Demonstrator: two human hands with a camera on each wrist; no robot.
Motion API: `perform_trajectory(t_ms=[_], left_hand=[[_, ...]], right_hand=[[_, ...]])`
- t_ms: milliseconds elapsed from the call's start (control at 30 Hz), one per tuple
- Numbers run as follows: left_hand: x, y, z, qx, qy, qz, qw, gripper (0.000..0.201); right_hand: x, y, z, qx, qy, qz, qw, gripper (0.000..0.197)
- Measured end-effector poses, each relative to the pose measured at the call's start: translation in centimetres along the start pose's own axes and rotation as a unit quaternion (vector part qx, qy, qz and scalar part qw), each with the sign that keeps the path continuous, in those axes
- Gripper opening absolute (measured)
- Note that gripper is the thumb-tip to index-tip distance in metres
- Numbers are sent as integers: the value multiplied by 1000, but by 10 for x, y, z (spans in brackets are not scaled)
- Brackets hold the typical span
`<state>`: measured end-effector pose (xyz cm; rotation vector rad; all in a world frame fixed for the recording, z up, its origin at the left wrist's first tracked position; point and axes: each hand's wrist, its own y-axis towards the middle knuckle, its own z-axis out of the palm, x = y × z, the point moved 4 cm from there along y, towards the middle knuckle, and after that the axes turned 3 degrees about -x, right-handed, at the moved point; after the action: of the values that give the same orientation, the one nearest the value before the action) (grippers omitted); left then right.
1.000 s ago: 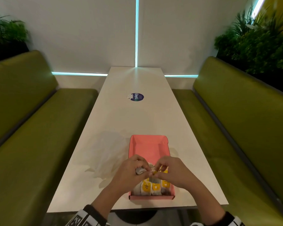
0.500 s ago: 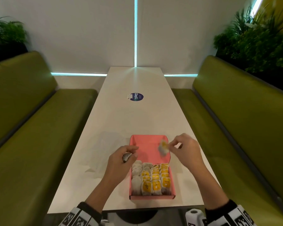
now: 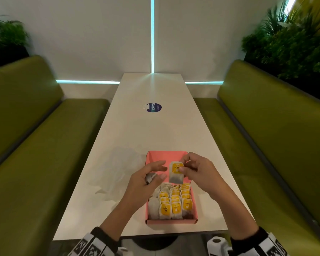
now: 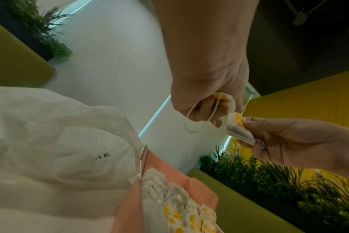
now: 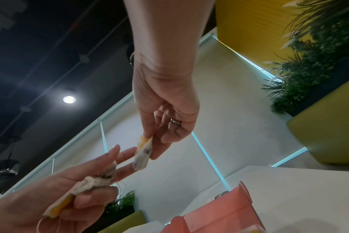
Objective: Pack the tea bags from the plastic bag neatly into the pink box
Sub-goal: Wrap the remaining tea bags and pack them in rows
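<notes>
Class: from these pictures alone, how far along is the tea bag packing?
Done: rows of tea bags fill the near half of the pink box. In hand: the right hand pinches one bag, the left hand holds another. Left: the box's far half is bare; what remains in the plastic bag is unclear.

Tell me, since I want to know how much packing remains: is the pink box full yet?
Not full. The pink box holds rows of tea bags in its near half only; its far half shows bare pink floor.
</notes>
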<state>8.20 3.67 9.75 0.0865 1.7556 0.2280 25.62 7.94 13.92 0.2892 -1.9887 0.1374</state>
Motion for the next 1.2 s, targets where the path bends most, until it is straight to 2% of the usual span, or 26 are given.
perform_trajectory(t_ms=[100, 300, 400, 500, 700, 833, 1033, 1100, 1200], left_hand=[[-1, -1, 5, -8, -22, -13, 1000, 34], [2, -2, 13, -42, -18, -18, 999, 17], [3, -2, 15, -62, -33, -31, 997, 15], [6, -2, 17, -67, -45, -56, 995, 13], [0, 0, 12, -65, -54, -58, 995, 16], [-5, -1, 13, -23, -57, -70, 996, 13], [-6, -2, 18, -9, -52, -54, 997, 15], [-6, -3, 19, -5, -53, -54, 997, 12], [-7, -4, 21, 16, -62, -45, 997, 13]], right_hand=[[-2, 0, 2, -3, 40, 14, 999, 16], [-7, -4, 8, 12, 113, 40, 993, 14], [-14, -6, 11, 11, 119, 67, 991, 20], [-18, -8, 12, 2, 115, 85, 990, 11], [-17, -8, 9, 31, 162, 108, 980, 18], [-18, -8, 6, 40, 236, 136, 961, 6], [-18, -10, 13, 54, 366, 175, 912, 9], [-20, -10, 15, 47, 389, 182, 902, 4], [-22, -9, 17, 34, 401, 184, 897, 6]])
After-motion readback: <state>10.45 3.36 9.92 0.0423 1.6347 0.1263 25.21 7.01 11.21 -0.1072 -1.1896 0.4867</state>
